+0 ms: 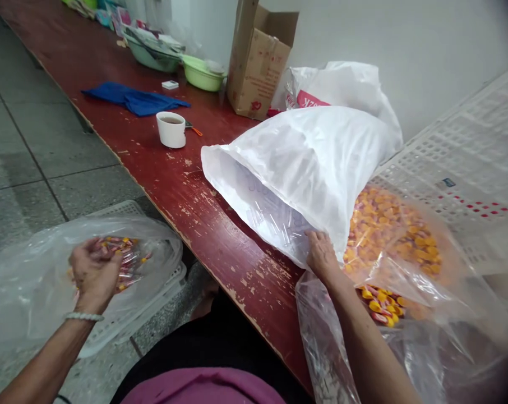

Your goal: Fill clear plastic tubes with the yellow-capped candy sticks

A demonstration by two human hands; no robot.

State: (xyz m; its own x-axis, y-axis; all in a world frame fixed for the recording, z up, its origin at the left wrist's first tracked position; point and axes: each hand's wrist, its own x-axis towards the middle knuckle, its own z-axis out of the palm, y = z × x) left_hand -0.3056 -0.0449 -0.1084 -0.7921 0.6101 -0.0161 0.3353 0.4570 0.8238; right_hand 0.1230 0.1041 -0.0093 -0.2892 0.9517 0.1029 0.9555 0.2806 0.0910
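Note:
My left hand point(95, 275), with a pale bead bracelet on the wrist, is over an open clear plastic bag point(31, 269) at the lower left. Its thumb and fingers are bent but apart, above small clear tubes point(130, 264) with yellow caps and red parts. At the mouth of a white sack point(313, 151) on the table, my right hand point(322, 255) has its fingers curled in at the lower edge. Loose clear tubes point(275, 216) lie inside the sack. What those fingers hold is hidden.
Yellow-and-red caps point(384, 306) fill a clear bag at right, beside a white perforated crate point(468, 163). On the red table point(186, 196) are a white cup point(171, 130), blue cloth point(132, 98), cardboard box point(258, 67) and green basins point(203, 74). A white basket point(111, 334) supports the left bag.

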